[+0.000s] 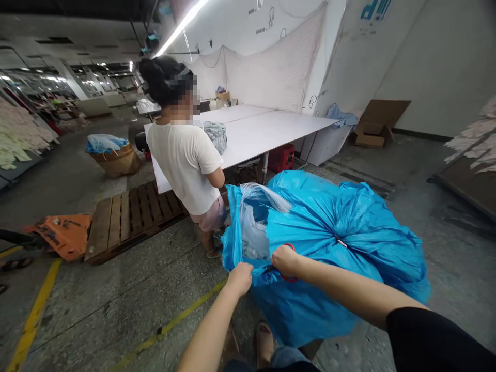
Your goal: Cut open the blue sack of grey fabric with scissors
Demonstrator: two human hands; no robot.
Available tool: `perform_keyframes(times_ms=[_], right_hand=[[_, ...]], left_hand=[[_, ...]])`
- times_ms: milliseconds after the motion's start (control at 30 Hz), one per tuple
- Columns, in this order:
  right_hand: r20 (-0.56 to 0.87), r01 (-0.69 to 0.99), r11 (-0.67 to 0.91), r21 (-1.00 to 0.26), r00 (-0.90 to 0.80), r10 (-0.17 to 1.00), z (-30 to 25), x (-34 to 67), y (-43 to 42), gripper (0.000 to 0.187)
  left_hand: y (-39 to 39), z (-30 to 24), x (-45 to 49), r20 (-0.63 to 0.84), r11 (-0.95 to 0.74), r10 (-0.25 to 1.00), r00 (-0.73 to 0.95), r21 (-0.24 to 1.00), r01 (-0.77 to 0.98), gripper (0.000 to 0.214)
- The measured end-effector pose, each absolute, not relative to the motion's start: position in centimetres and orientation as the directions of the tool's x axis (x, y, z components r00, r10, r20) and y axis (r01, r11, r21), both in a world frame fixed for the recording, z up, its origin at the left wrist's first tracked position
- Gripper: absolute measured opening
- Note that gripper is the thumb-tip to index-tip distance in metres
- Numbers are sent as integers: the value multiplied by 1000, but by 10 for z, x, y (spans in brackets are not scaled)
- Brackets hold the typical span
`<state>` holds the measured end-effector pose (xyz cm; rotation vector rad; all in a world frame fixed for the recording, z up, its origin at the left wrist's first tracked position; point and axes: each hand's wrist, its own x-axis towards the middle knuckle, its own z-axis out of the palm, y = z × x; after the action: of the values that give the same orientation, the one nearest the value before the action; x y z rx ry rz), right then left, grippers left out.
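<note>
Left hand (240,278) clenched on the blue plastic bag (349,232) edge, right hand (285,260) gripping red-handled scissors (290,279), looks mid-cut; further cutting calls for taut plastic.

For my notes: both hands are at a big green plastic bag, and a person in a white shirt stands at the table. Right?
No: in the head view the bag is blue, not green. The left hand and right hand are at it, and the person in a white shirt stands at the table.

Both reaching forward: left hand (240,277) clenched, knuckles up; right hand (285,260) clenched just beside, farther out.
</note>
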<state>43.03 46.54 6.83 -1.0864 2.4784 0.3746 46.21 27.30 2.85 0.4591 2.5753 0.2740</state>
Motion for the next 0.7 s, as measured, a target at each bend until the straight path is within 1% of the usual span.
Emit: perform_keyframes(times_ms=[133, 333, 467, 567, 700], right_hand=[[-539, -765, 634, 110, -582, -609, 86, 422, 473, 26], [-564, -717, 681, 150, -628, -537, 106, 419, 466, 32], [-558, -690, 711, 137, -647, -519, 121, 421, 469, 29], [-525, -648, 751, 125, -686, -505, 135, 416, 478, 30], [-466, -555, 828, 81, -755, -461, 143, 404, 484, 31]], left_hand=[[276, 36, 449, -422, 912, 393, -817, 295, 286, 30], [276, 44, 442, -364, 900, 404, -839, 321, 294, 23], [272, 48, 439, -278, 876, 392, -877, 404, 264, 25], [267, 54, 425, -238, 855, 353, -905, 475, 208, 28], [259, 59, 399, -248, 845, 255, -935, 526, 91, 27]])
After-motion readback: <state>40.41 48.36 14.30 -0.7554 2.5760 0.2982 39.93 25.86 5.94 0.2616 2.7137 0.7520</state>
